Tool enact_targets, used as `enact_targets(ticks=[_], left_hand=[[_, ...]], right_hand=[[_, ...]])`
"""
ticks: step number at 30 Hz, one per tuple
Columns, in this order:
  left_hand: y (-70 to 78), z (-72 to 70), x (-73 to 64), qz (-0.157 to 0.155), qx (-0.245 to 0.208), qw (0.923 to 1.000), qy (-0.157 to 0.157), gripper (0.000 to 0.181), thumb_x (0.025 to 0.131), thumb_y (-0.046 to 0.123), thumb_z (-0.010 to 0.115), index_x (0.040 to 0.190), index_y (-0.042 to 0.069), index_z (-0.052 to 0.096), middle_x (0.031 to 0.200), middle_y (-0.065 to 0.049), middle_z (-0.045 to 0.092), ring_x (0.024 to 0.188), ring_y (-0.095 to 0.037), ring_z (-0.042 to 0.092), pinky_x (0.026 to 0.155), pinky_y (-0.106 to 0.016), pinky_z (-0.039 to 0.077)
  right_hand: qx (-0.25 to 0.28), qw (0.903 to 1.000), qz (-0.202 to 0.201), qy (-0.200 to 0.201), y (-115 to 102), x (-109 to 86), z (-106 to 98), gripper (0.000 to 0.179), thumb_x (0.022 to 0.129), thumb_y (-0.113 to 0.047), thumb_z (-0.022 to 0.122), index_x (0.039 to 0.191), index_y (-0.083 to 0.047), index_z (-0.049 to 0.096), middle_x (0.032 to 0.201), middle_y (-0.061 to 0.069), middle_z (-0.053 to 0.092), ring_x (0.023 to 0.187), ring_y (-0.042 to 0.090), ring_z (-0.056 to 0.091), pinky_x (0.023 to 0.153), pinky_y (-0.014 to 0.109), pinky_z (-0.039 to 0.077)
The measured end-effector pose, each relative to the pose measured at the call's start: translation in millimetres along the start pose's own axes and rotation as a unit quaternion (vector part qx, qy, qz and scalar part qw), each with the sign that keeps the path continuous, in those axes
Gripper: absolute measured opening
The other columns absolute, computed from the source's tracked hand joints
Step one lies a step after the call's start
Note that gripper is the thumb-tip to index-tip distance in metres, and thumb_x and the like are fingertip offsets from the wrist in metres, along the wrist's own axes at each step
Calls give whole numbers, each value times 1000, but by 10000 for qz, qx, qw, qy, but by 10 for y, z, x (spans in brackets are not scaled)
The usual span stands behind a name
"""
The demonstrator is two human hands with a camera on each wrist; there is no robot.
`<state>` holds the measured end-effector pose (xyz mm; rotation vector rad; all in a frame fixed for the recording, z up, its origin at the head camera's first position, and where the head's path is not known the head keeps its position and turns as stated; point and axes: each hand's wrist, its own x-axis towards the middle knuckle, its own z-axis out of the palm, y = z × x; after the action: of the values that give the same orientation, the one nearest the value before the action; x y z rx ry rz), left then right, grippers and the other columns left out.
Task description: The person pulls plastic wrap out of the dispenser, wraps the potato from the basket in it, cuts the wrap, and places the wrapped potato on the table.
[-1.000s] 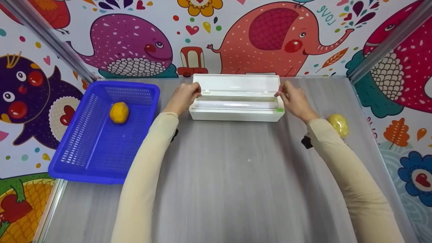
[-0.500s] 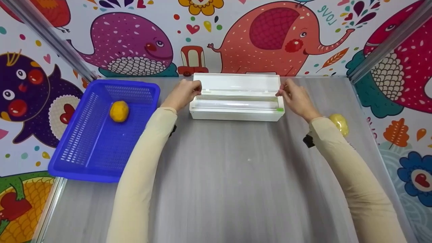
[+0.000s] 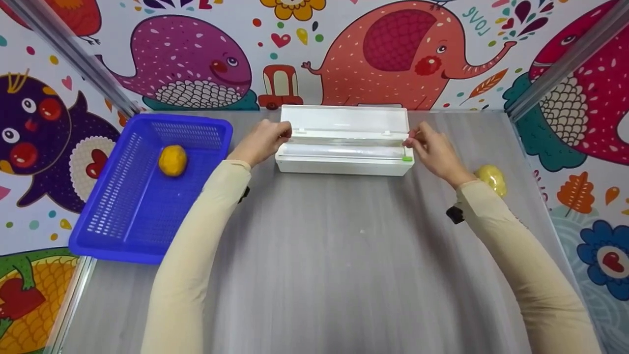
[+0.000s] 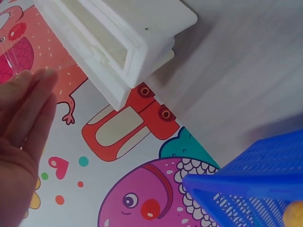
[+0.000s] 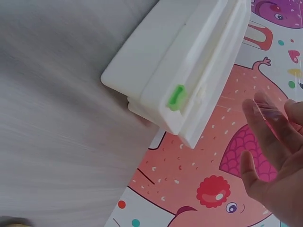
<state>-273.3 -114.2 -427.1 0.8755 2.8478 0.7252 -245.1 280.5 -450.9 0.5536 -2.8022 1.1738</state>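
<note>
A white cling film dispenser (image 3: 344, 168) stands at the back of the table with its lid (image 3: 344, 118) tipped back. Inside lies the film roll (image 3: 339, 150), and a green slider (image 3: 407, 159) sits at the right end. My left hand (image 3: 263, 140) pinches the film's left end above the box. At the other end my right hand (image 3: 436, 151) pinches the clear cling film (image 5: 267, 111) between thumb and fingers, as the right wrist view shows. The film spans from hand to hand over the box; being transparent, its edges are hard to see.
On the left stands a blue plastic basket (image 3: 147, 250) with a yellow lump (image 3: 172, 160) in it. A shiny yellow lump (image 3: 491, 179) lies on the table beyond the right forearm. Cartoon-printed walls (image 3: 339, 29) close off the back and sides.
Both forearms have swung slightly outward, and my right hand has come a little lower and to the right. The grip on the film stays the same; dispenser, basket and lumps have not moved.
</note>
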Motion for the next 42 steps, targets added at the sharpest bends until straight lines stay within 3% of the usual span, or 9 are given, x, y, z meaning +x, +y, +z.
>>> enact_targets(ticks=[5,15,24,32,39,42], left_hand=[[9,-6,-25,145,299,9993,147,7,96,3,57,99,0,62,91,-16,68,82,-31,63,78,-44,51],[92,-47,-74,61,618,9977,259,9,97,8,57,100,3,63,94,-13,69,84,-29,64,78,-42,52],[137,-56,-105,390,1040,9902,844,7,96,5,57,96,3,64,87,-13,61,74,-31,59,63,-43,50],[218,-132,-104,306,1200,9908,540,9,97,4,54,101,0,62,90,-16,61,76,-31,59,67,-41,52],[282,-196,-102,254,1316,9898,490,9,97,5,56,103,1,63,93,-15,62,78,-30,62,72,-40,53],[291,-217,-95,267,1362,9889,520,10,96,5,56,103,1,63,94,-16,62,79,-30,62,73,-40,54]], right_hand=[[-36,9999,91,47,-34,-19,-10,12,97,-2,54,107,3,51,104,20,67,97,32,65,87,49,50],[-37,9995,31,305,-95,-69,4,13,96,-3,56,106,4,52,106,21,68,99,35,65,88,49,49],[-38,9987,-54,514,-137,-62,-16,14,95,-4,58,105,4,53,101,19,66,98,33,63,90,51,47],[-113,9979,-99,624,-165,-50,-64,14,95,-5,58,105,4,54,103,18,66,99,32,62,90,51,47],[-453,9952,-243,827,-197,-50,-113,15,94,-6,62,103,4,55,101,18,67,95,31,63,74,43,46],[-521,9946,-280,850,-220,-46,-133,16,94,-8,62,103,3,57,100,16,68,92,28,64,74,38,45]])
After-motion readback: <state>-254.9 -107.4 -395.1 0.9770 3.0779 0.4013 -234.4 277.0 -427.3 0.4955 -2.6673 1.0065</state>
